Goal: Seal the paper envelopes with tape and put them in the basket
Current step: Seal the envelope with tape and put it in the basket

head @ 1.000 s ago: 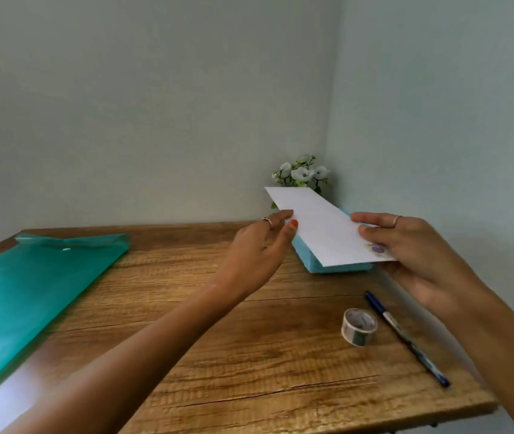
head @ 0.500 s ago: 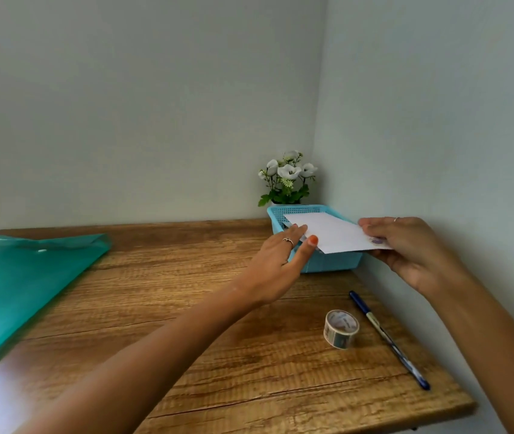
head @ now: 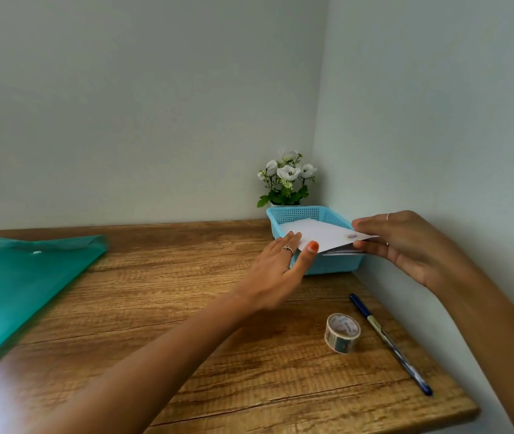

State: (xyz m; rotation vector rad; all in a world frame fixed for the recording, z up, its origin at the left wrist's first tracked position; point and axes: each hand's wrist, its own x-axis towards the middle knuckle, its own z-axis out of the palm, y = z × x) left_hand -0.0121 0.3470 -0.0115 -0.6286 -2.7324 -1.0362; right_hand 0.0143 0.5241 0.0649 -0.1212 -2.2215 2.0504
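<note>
You hold the white envelope (head: 318,234) between your two hands, directly over the blue basket (head: 299,213) that sits in the far right corner of the counter (head: 186,308), at about 1 o'clock from you. The envelope's long axis runs left to right, roughly 9 to 3 o'clock, and matches the basket's longer span closely enough. Its right end rides a little higher than its left.

Your right hand (head: 406,245) pinches the right end, thumb under and fingers on top, just beside the small purple tape seal (head: 352,236). Your left hand (head: 277,270) meets the near left corner, with the thumb on top of the paper and the fingers reaching beneath. That looks like a light pinch, though the underside is hidden.

The envelope seems to lie on or just above other white sheets already in the basket; their edges show below its near side. Whether it rests on them yet, you cannot tell from here.

The next move is downward and slightly away from you, toward 12 o'clock, since the near edge overhangs the basket's front wall. Both hands are equally close, so releasing together should let it settle flat.

The tape roll (head: 342,332) and the pen (head: 387,341) lie at 3 o'clock, nearer your right hand.
</note>
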